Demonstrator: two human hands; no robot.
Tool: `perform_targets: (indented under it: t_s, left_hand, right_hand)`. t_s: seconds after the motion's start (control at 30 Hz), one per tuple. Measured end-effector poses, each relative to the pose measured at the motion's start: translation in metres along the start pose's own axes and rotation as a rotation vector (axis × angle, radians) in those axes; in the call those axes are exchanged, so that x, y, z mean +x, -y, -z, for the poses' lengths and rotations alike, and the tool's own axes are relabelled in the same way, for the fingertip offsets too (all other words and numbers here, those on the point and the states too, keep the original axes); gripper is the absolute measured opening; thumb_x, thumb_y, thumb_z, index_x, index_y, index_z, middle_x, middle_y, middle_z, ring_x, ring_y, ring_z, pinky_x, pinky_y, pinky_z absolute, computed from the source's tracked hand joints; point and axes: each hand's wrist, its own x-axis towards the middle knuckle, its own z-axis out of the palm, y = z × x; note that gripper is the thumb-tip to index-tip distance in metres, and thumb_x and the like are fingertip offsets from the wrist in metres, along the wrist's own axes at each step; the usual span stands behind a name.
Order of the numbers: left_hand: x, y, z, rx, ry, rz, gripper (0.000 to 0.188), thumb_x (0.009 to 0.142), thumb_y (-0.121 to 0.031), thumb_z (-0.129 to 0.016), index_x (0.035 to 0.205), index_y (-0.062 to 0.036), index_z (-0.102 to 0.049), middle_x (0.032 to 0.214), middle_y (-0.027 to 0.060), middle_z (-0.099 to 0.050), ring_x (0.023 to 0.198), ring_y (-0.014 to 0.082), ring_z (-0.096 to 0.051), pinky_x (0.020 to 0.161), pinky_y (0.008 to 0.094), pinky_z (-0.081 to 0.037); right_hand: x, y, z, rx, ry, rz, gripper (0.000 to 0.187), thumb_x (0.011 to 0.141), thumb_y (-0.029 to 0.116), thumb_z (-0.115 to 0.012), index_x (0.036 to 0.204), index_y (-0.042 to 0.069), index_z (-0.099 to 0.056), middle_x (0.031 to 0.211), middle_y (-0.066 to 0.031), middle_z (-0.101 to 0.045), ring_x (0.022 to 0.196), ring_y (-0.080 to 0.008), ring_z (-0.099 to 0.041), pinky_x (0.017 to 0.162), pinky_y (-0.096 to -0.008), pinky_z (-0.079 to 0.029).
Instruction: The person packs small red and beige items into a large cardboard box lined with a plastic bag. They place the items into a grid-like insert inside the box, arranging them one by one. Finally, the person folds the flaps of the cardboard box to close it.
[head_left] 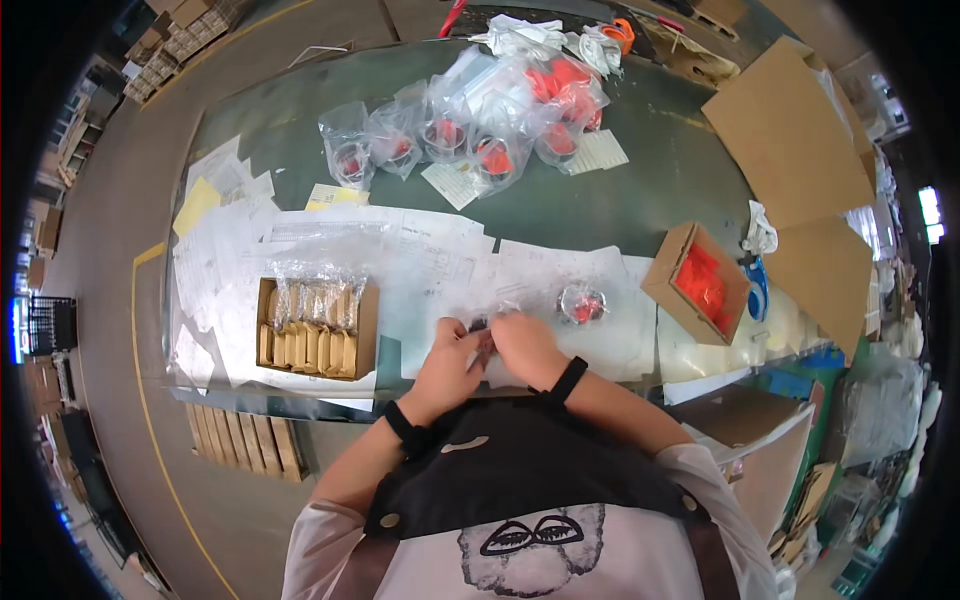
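Observation:
Near the table's front edge my left hand (pixel 452 362) and my right hand (pixel 527 350) meet, both closed with the fingertips pinched together. Between them shows a bit of something small and dark, with a shiny clear patch by the right fingers; its kind is mostly hidden. Just right of my hands a clear plastic bag (pixel 582 304) with red and dark contents lies on the printed papers (pixel 545 262). To the left stands an open cardboard box (pixel 367 322) with a row of small brown packets (pixel 312 346) and clear plastic wrap (pixel 318 285).
Several clear bags with red pieces (pixel 495 155) are heaped at the back of the green table (pixel 660 185). A small box of red pieces (pixel 703 285) sits at the right, beside a blue tape roll (pixel 757 290). A large open carton (pixel 790 135) stands at the right edge.

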Motion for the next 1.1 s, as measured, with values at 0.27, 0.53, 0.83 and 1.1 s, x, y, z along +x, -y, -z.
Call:
perform_targets:
  t_s: [0.27,0.53,0.83,1.1]
  left_hand:
    - [0.015,-0.005,-0.002,0.470,0.171,-0.056,0.037,0.081,-0.027,-0.069,0.115,-0.0147,-0.065,0.099,0.0187,-0.047,0.084,0.0345,-0.057,0.070,0.0408,-0.051]
    - [0.092,0.017,0.043,0.108,0.192,-0.064,0.036,0.080,-0.029,-0.069,0.108,-0.0072,-0.067,0.080,0.0147,-0.063,0.074,0.0311,-0.063,0.066,0.0393,-0.051]
    - [0.256,0.031,0.025,0.018,-0.453,-0.031,0.025,0.080,-0.023,-0.072,0.088,-0.0006,-0.065,0.072,0.0122,-0.064,0.068,0.0290,-0.063,0.066,0.0392,-0.050]
    - [0.102,-0.008,0.025,-0.302,0.113,0.096,0.032,0.081,-0.026,-0.074,0.078,0.0001,-0.057,0.066,0.0039,-0.056,0.057,0.0094,-0.048,0.052,0.0257,-0.042]
  right_hand:
    - [-0.034,0.009,0.051,0.207,0.124,0.004,0.027,0.080,0.017,-0.062,0.098,-0.004,-0.061,0.074,-0.0181,-0.065,0.069,-0.0366,-0.063,0.063,-0.0433,-0.051]
    - [-0.034,-0.015,-0.001,-0.045,0.077,-0.214,0.032,0.083,0.029,-0.063,0.100,0.003,-0.059,0.073,-0.0147,-0.066,0.068,-0.0355,-0.065,0.061,-0.0471,-0.051]
    - [-0.099,-0.052,0.069,0.180,-0.235,-0.526,0.035,0.084,0.019,-0.066,0.114,0.002,-0.058,0.071,-0.0144,-0.064,0.067,-0.0279,-0.065,0.061,-0.0385,-0.051]
    - [-0.010,-0.021,0.078,0.800,-0.492,-0.456,0.044,0.082,0.017,-0.070,0.118,-0.002,-0.053,0.084,-0.0164,-0.063,0.075,-0.0257,-0.063,0.065,-0.0337,-0.051]
